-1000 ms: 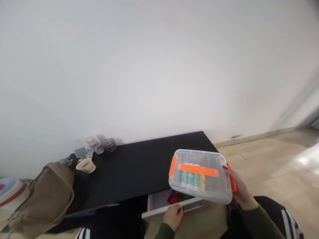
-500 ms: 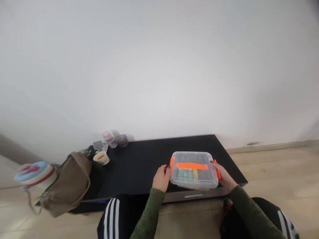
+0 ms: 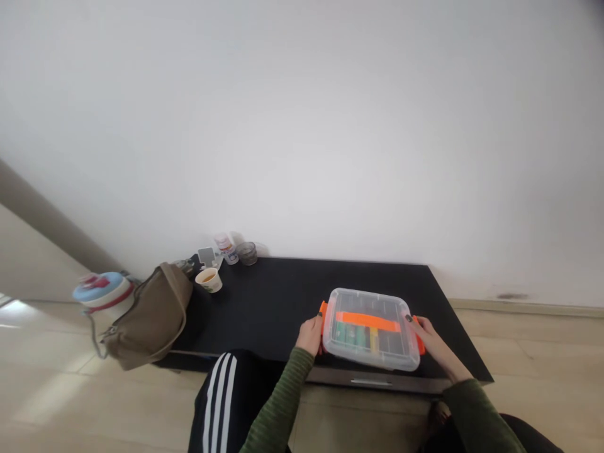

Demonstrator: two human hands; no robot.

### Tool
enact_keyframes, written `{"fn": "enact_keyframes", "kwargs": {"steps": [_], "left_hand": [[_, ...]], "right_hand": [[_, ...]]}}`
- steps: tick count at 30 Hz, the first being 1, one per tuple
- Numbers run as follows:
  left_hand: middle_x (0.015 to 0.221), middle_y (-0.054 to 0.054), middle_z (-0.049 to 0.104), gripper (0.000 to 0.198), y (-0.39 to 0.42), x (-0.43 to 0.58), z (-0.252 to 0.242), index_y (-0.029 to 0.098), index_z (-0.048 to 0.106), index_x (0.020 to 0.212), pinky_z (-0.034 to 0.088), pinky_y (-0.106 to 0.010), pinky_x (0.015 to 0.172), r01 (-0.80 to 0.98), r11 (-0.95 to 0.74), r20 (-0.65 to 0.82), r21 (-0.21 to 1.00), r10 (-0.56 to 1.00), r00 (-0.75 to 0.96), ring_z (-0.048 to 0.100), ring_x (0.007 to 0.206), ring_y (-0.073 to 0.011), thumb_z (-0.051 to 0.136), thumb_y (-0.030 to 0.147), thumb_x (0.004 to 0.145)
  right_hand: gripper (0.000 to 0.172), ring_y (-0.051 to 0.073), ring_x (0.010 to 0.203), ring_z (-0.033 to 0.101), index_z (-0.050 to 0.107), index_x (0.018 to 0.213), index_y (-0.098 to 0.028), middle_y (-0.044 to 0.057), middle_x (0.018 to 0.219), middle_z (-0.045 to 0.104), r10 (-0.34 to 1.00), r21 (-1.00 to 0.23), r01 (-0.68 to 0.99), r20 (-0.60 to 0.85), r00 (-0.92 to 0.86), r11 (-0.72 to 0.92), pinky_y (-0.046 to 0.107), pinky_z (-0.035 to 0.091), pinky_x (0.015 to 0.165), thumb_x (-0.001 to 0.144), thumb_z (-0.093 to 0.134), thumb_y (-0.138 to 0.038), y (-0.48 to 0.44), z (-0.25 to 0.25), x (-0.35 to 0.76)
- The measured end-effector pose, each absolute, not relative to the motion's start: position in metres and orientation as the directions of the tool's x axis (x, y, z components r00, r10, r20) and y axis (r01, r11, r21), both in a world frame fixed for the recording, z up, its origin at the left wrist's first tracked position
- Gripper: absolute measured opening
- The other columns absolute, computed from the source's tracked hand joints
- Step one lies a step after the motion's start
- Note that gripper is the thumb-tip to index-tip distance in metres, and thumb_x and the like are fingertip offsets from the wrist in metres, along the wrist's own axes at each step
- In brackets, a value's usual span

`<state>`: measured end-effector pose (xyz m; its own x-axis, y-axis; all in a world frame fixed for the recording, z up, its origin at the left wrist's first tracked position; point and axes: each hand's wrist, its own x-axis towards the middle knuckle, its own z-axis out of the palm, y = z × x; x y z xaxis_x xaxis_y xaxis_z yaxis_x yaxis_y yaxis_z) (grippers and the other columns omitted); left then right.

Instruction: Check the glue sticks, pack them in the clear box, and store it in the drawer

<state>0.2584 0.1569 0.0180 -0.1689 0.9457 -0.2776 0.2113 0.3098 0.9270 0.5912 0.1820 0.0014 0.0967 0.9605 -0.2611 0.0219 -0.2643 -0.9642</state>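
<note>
A clear plastic storage box with a lid and an orange carrying handle is at the front right of the black table. Green and yellow items show through its lid, too blurred to name. My left hand grips the box's left side at an orange latch. On the opposite side, my right hand holds the box with the thumb on the lid's edge, by the other orange latch. Most of my fingers are hidden behind the sides. Whether the box's base touches the tabletop, I cannot tell.
On the black table, a paper cup of brownish liquid stands left. Behind it are a glass bowl, a white bottle and a small grey-faced object. A brown bag and a blue-lidded container sit further left.
The view has shifted, so the table and its objects appear further right. The box has turned slightly, its right side now nearer me. Both hands stay on its sides.
</note>
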Motion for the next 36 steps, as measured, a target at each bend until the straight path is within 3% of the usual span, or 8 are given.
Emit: {"fn": "enact_keyframes", "kwargs": {"steps": [4, 11, 15, 19, 23, 26, 30, 36], "left_hand": [[0.045, 0.009, 0.039, 0.048, 0.155, 0.265, -0.003, 0.016, 0.059, 0.077, 0.027, -0.021, 0.04, -0.05, 0.322, -0.326, 0.945, 0.929, -0.176, 0.034, 0.037, -0.0072, 0.055, 0.064, 0.076], [0.068, 0.0, 0.062, 0.055, 0.148, 0.262, -0.012, 0.01, 0.068, 0.095, 0.044, -0.022, 0.06, -0.162, 0.177, -0.215, 0.971, 0.94, -0.264, 0.055, 0.064, -0.0122, 0.067, 0.058, 0.07], [0.071, -0.001, 0.064, 0.057, 0.146, 0.259, -0.012, 0.009, 0.068, 0.093, 0.045, -0.023, 0.062, -0.131, 0.181, -0.211, 0.975, 0.939, -0.272, 0.057, 0.066, -0.0139, 0.067, 0.06, 0.068], [0.058, 0.002, 0.058, 0.046, 0.15, 0.258, -0.008, 0.012, 0.065, 0.087, 0.042, -0.023, 0.049, -0.072, 0.219, -0.231, 0.973, 0.932, -0.281, 0.053, 0.051, -0.0119, 0.063, 0.056, 0.075], [0.046, 0.006, 0.048, 0.035, 0.154, 0.245, -0.003, 0.016, 0.059, 0.083, 0.034, -0.022, 0.035, -0.062, 0.275, -0.28, 0.959, 0.906, -0.318, 0.044, 0.036, -0.0103, 0.056, 0.052, 0.082], [0.044, 0.006, 0.048, 0.031, 0.159, 0.232, 0.0, 0.018, 0.056, 0.081, 0.035, -0.022, 0.034, -0.072, 0.268, -0.274, 0.961, 0.882, -0.382, 0.045, 0.034, -0.0106, 0.054, 0.048, 0.085], [0.043, 0.007, 0.049, 0.025, 0.171, 0.224, 0.001, 0.018, 0.053, 0.084, 0.038, -0.021, 0.035, -0.075, 0.296, -0.299, 0.952, 0.857, -0.419, 0.046, 0.033, -0.0107, 0.051, 0.042, 0.089], [0.057, 0.003, 0.057, 0.027, 0.203, 0.205, 0.015, 0.017, 0.056, 0.093, 0.046, -0.022, 0.04, -0.068, 0.382, -0.376, 0.922, 0.835, -0.401, 0.056, 0.043, -0.0121, 0.056, 0.043, 0.088]], "right_hand": [[0.062, 0.025, 0.119, 0.056, 0.056, 0.125, -0.022, 0.01, 0.125, 0.063, 0.998, -0.972, 0.233, -0.018, 0.068, -0.033, 0.038, 0.045, 0.1, 0.071, 0.073, -0.046, 0.196, 0.019, 0.587], [0.05, 0.028, 0.112, 0.06, 0.063, 0.12, -0.022, 0.011, 0.123, 0.064, 0.996, -0.869, 0.49, 0.087, 0.002, 0.075, 0.042, 0.044, 0.101, 0.071, 0.07, -0.034, 0.197, 0.041, 0.551], [0.047, 0.027, 0.124, 0.054, 0.061, 0.122, -0.022, 0.01, 0.133, 0.059, 0.981, -0.886, 0.446, 0.177, 0.078, 0.124, 0.042, 0.039, 0.108, 0.078, 0.064, -0.037, 0.185, 0.047, 0.543], [0.047, 0.023, 0.106, 0.065, 0.057, 0.125, -0.023, 0.011, 0.124, 0.064, 0.943, -0.95, 0.199, 0.278, 0.182, 0.241, 0.038, 0.051, 0.094, 0.082, 0.065, -0.038, 0.166, 0.07, 0.54], [0.058, 0.017, 0.075, 0.069, 0.053, 0.128, -0.025, 0.004, 0.104, 0.067, 0.766, -0.891, -0.024, 0.377, 0.521, 0.454, 0.038, 0.058, 0.076, 0.075, 0.076, -0.033, 0.161, 0.096, 0.566], [0.061, 0.019, 0.086, 0.069, 0.053, 0.125, -0.024, 0.004, 0.107, 0.065, 0.459, -0.789, 0.174, 0.504, 0.732, 0.589, 0.043, 0.056, 0.085, 0.071, 0.08, -0.03, 0.175, 0.095, 0.605], [0.044, 0.024, 0.092, 0.067, 0.061, 0.112, -0.018, 0.008, 0.103, 0.068, 0.576, -0.751, 0.552, 0.646, 0.502, 0.361, 0.043, 0.054, 0.084, 0.074, 0.074, -0.033, 0.199, 0.056, 0.645], [0.022, 0.025, 0.1, 0.064, 0.065, 0.096, -0.021, 0.011, 0.102, 0.07, 0.779, -0.33, 0.834, 0.602, -0.175, 0.443, 0.043, 0.048, 0.093, 0.085, 0.046, -0.015, 0.228, -0.004, 0.646]]}}
